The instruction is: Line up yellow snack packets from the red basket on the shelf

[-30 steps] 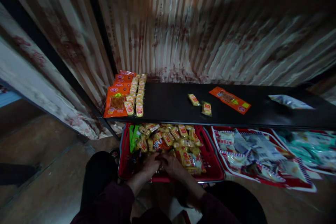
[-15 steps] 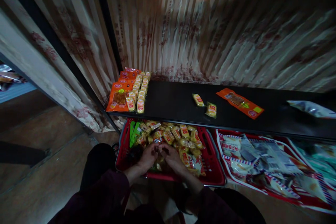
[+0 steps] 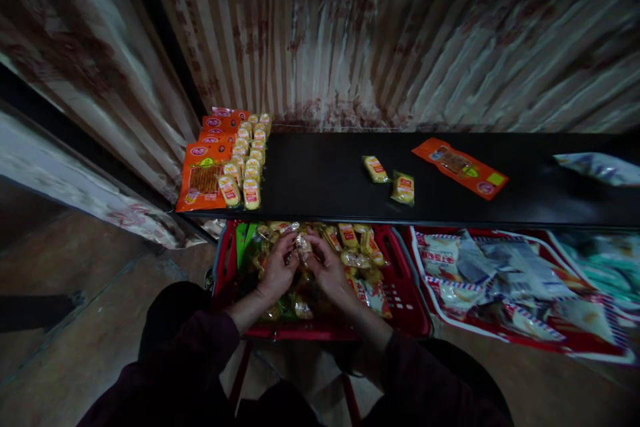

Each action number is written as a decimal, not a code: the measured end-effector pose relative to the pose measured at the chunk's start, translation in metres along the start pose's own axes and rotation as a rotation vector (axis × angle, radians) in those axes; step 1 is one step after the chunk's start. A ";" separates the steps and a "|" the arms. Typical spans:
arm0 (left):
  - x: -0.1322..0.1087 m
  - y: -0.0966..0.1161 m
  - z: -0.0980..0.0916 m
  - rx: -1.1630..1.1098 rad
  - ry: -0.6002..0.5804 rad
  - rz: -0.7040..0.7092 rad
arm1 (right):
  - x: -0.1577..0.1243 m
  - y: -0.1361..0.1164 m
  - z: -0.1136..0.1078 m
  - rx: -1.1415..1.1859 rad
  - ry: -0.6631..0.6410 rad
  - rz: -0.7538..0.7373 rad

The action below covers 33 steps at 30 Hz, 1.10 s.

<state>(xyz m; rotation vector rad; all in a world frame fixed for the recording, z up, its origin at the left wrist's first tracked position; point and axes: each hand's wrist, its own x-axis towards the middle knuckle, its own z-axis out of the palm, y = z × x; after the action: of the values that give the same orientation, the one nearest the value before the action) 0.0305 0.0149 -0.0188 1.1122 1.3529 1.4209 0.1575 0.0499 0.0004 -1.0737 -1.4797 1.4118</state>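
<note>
Standing at the left end of the shelf are orange packs with rows of cakes beside them; below and right of these, the left hand has its fingers bent and drawn narrow on the left side of a small clear-wrapped packet; the packet looks light and rather soft, apt to dent or crumble under a hard squeeze, its shiny film probably slippery; a gentle pinch on the wrapper's ends or sides should suit it better than a press on the middle; it sits between both sets of fingertips, over the heap in the red basket; the right hand holds it from the other side, thumb and fingers close together; which hand bears more of it, I cannot tell; further right, a second basket holds white bags.
</note>
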 end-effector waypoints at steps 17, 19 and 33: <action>0.009 0.004 -0.001 0.000 -0.063 -0.058 | 0.000 0.004 -0.005 0.104 0.004 0.043; 0.008 0.005 -0.002 -0.001 -0.058 -0.064 | -0.001 0.002 -0.005 0.101 -0.012 0.057; 0.006 0.017 -0.004 0.024 -0.024 -0.092 | -0.007 -0.009 -0.011 0.111 -0.055 0.030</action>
<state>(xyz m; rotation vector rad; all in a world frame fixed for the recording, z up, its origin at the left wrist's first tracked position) 0.0253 0.0196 -0.0016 1.0654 1.3894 1.3239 0.1691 0.0468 0.0103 -0.9996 -1.4117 1.5366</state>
